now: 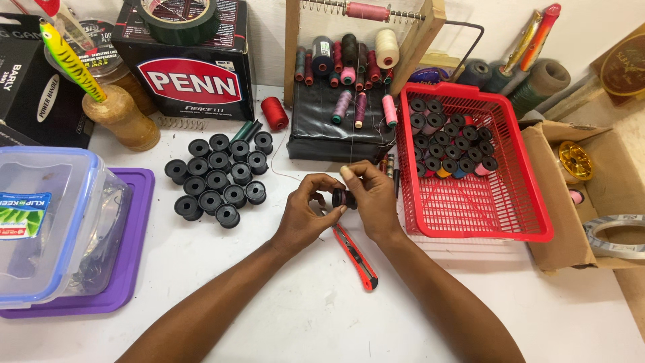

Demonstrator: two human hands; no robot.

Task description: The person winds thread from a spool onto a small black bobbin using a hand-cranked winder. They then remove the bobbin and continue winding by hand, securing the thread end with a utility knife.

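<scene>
At the middle of the white table (282, 316), both hands — left hand (304, 212), right hand (371, 195) — pinch one small black bobbin (344, 198). Wound bobbins fill the red basket (517, 202) at right — empty spools (218, 178) remain at left.

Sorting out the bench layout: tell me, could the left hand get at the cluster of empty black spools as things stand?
Probably yes. The empty black spools stand on bare table just beside the left hand, with nothing between them. That hand would first need to release the small spool both hands hold.
</scene>
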